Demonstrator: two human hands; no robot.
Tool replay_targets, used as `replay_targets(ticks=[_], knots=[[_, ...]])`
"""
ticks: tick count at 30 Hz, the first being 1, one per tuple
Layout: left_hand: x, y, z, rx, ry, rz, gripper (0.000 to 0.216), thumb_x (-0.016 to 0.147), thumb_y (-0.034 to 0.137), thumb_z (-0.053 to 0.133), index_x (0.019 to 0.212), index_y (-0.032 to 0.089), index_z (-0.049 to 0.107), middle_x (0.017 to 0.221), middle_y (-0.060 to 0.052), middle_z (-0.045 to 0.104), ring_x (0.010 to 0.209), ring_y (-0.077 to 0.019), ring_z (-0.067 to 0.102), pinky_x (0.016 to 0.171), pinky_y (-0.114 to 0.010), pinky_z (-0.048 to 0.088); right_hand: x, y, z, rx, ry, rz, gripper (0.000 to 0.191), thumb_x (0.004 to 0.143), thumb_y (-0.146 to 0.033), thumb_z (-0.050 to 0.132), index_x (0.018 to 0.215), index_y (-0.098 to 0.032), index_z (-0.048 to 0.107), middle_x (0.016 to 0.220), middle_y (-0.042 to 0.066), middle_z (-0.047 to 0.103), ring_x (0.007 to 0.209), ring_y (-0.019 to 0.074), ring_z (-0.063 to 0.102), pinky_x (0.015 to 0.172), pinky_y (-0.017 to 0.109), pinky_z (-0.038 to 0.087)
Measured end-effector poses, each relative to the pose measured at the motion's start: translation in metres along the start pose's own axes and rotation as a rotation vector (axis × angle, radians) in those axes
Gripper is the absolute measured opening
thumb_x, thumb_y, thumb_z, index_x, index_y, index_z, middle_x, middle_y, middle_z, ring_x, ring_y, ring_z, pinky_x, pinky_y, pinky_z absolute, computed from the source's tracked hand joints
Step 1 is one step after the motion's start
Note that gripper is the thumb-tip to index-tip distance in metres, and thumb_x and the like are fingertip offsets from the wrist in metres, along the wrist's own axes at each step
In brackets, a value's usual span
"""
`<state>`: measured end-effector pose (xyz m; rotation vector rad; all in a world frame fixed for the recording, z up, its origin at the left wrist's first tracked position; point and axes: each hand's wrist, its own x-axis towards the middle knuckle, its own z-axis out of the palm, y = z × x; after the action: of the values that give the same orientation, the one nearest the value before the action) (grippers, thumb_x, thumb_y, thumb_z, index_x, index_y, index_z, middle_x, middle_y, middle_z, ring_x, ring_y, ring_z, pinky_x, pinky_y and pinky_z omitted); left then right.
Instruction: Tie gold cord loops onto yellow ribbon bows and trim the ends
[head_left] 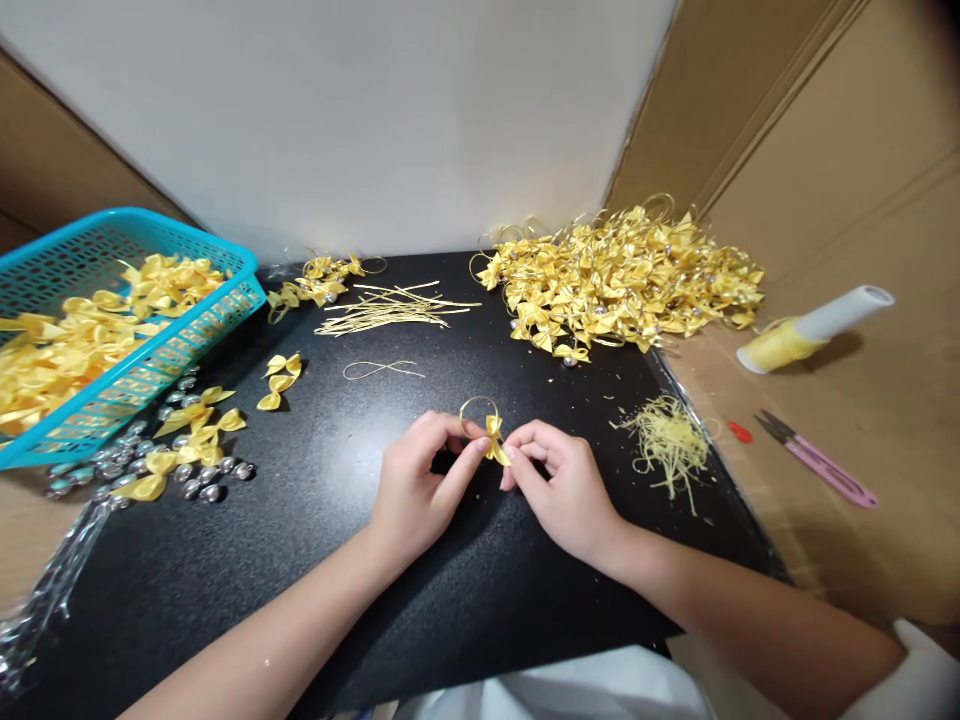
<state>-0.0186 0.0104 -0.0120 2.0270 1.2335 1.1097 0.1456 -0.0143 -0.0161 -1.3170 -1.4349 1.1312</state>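
Over the middle of the black table, my left hand (431,480) pinches a yellow ribbon bow (494,440) from the left, thumb and fingertips together. A loop of gold cord (478,402) arches up from the bow. On the other side, my right hand (551,478) closes its thumb and fingertips on the bow's lower right tail. Beyond my hands lie a single twisted cord (384,369) and a bundle of straight gold cords (397,309). Whether a bell hangs behind the bow is hidden by my fingers.
At left, a blue basket (150,355) holds yellow bows, with silver bells (211,493) and loose bows (279,382) beside it. A heap of looped bows (622,275) lies back right. Cord scraps (667,440), pink snips (817,460) and a white tube (840,312) are at right.
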Motion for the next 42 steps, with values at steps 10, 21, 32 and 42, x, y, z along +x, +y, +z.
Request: replay_targets(ticks=[10, 21, 32, 42], knots=[[-0.0018, 0.0019, 0.0016, -0.004, 0.024, -0.027, 0.007, 0.087, 0.021, 0.059, 0.081, 0.02, 0.063, 0.074, -0.001, 0.067, 0.067, -0.0144, 0.056, 0.063, -0.026, 0.043, -0.002, -0.0002, 0.0013, 0.03, 0.017, -0.042, 0.014, 0.092, -0.025, 0.051, 0.079, -0.02, 0.054, 0.061, -0.001, 0.066, 0.058, 0.0131, 0.064, 0.061, 0.024, 0.048], [-0.0023, 0.006, 0.005, -0.171, 0.03, -0.216, 0.011, 0.088, 0.026, 0.06, 0.081, 0.018, 0.063, 0.072, -0.001, 0.064, 0.065, -0.0134, 0.056, 0.064, -0.025, 0.044, -0.0032, 0.0017, 0.0023, 0.062, -0.021, -0.043, 0.013, 0.093, -0.024, 0.051, 0.081, -0.02, 0.054, 0.064, -0.001, 0.066, 0.06, 0.0127, 0.064, 0.061, 0.024, 0.047], [-0.0014, 0.0066, 0.0067, -0.212, 0.015, -0.259, 0.013, 0.088, 0.027, 0.06, 0.079, 0.017, 0.062, 0.072, 0.0, 0.062, 0.065, -0.0122, 0.054, 0.064, -0.024, 0.042, -0.0017, 0.002, 0.0035, 0.063, -0.006, -0.007, 0.012, 0.092, -0.023, 0.051, 0.08, -0.019, 0.054, 0.062, -0.001, 0.066, 0.06, 0.013, 0.065, 0.063, 0.024, 0.047], [0.0001, 0.0052, 0.0066, -0.343, 0.006, -0.363, 0.016, 0.087, 0.031, 0.061, 0.078, 0.017, 0.062, 0.069, 0.001, 0.059, 0.064, -0.0114, 0.052, 0.062, -0.023, 0.041, -0.0011, 0.0013, 0.0024, 0.051, -0.017, -0.025, 0.013, 0.09, -0.02, 0.051, 0.077, -0.019, 0.054, 0.06, -0.001, 0.064, 0.058, 0.0119, 0.062, 0.061, 0.023, 0.045]])
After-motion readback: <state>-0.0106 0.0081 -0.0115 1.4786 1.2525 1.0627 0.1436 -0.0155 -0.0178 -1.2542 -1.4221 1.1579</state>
